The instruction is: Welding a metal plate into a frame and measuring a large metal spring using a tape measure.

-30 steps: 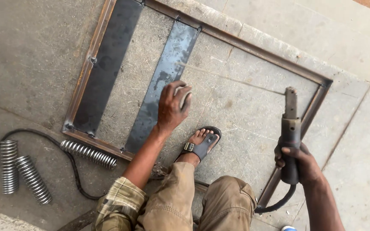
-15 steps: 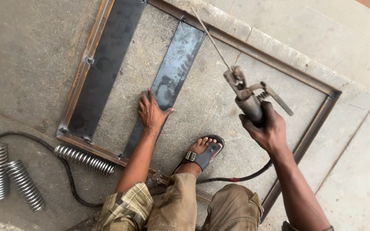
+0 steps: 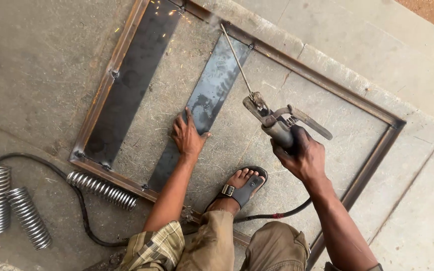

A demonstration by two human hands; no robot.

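We saw the dark flat steel strip (image 3: 212, 95) lying inside the rusty rectangular steel frame (image 3: 322, 70) on the concrete floor (image 3: 36, 65), its long axis running away toward the frame's far rail. Our left hand (image 3: 188, 135) pressed flat on its near half, fingers spread. Our right hand (image 3: 300, 153), just right of it, clenched the grey electrode holder (image 3: 277, 125), whose thin welding rod (image 3: 237, 55) slanted to the strip's far end.

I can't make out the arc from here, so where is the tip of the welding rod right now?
In the head view, the welding rod runs up-left from the holder in the right hand; its tip meets the top end of the middle steel strip, by the frame's far rail.
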